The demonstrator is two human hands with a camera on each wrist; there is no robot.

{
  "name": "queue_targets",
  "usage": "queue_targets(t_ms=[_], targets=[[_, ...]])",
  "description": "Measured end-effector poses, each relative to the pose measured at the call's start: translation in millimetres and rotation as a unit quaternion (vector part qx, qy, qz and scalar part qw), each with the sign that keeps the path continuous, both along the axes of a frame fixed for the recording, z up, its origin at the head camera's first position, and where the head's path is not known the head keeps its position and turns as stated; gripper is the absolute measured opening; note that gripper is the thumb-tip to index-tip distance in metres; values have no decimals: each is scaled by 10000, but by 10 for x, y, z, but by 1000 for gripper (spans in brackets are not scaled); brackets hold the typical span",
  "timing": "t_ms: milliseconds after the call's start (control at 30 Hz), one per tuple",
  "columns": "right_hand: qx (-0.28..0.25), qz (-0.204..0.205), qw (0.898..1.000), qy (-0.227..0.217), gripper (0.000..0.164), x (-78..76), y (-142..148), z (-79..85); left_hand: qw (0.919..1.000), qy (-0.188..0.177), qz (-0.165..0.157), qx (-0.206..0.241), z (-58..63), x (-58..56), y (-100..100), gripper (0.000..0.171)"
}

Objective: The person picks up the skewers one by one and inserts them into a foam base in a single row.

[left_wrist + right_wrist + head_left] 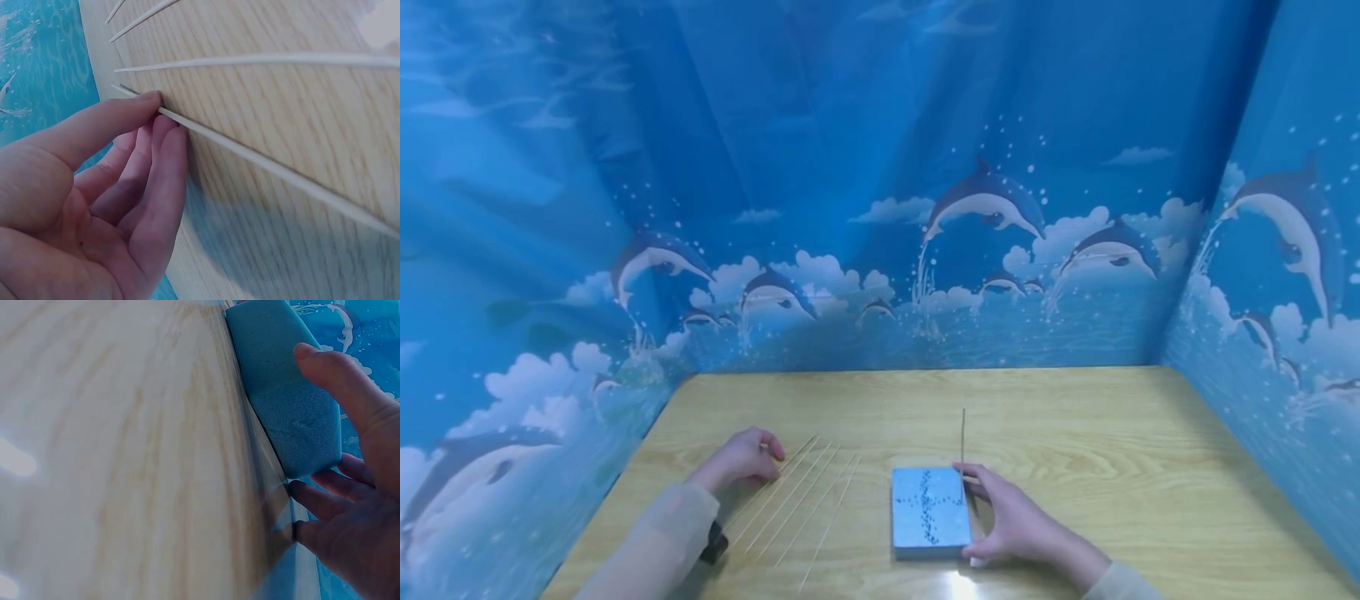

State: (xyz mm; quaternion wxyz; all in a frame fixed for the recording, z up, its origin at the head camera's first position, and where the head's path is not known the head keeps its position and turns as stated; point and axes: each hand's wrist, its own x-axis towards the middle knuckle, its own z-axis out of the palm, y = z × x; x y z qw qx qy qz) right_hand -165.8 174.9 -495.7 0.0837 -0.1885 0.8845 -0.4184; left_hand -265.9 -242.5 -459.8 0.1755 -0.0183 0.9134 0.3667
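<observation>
My left hand [747,458] is at the left of the table, palm turned up in the left wrist view. Its thumb and fingertips pinch a thin wooden stick [262,164] near one end, and the stick lies low over the tabletop. A light blue foam block [913,487] with dark specks in a cross pattern sits right of centre. Around its right side my right hand [1018,521] holds it, thumb at the front corner and fingers at the back. A single dark thin stick [963,433] rises upright at the block's right edge; its lower end is unclear.
Several more thin wooden sticks [830,523] lie slanted and spread out between the left hand and the block. The wood-grain table [1112,433] meets a blue dolphin-print curtain [820,167] at its back and sides. A dark device [715,543] is at the left wrist.
</observation>
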Motion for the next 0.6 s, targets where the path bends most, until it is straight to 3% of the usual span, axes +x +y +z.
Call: queue_targets(t_ms=[600], targets=[[58, 33, 10000, 26, 113, 3, -6, 1, 9994, -221, -95, 260, 19, -17, -16, 30]])
